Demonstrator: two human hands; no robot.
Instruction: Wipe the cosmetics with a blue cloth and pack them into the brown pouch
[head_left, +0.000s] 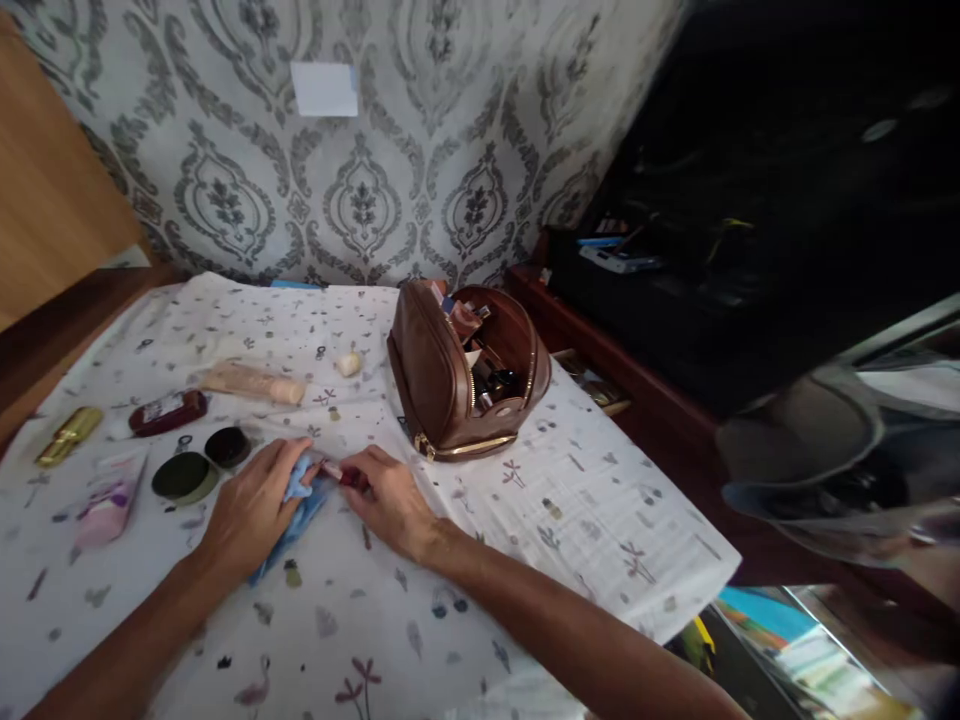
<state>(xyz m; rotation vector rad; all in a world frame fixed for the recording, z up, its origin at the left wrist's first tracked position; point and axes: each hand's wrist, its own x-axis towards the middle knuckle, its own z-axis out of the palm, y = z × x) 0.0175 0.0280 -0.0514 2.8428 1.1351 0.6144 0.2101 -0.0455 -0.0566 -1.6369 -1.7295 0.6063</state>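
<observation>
My left hand [255, 500] is closed on a blue cloth [301, 522], part of which hangs down toward the table. Between the fingers of my right hand [394, 505] is a small dark red cosmetic tube [352, 478], its pale end meeting the cloth. Just left of my left hand lie a dark green round container [184, 478] and a smaller dark round one [227, 446]. Beyond my right hand stands a brown makeup bag [431, 370], unzipped, with several cosmetics inside.
On the patterned white cloth [427, 640] lie a beige tube [251, 383], a dark red bottle [167, 412], a gold case [69, 437], a pink-and-white tube [111, 500] and a small cream-coloured item [348, 364]. A wallpapered wall [360, 200] rises behind; a black screen-like panel [787, 200] stands right.
</observation>
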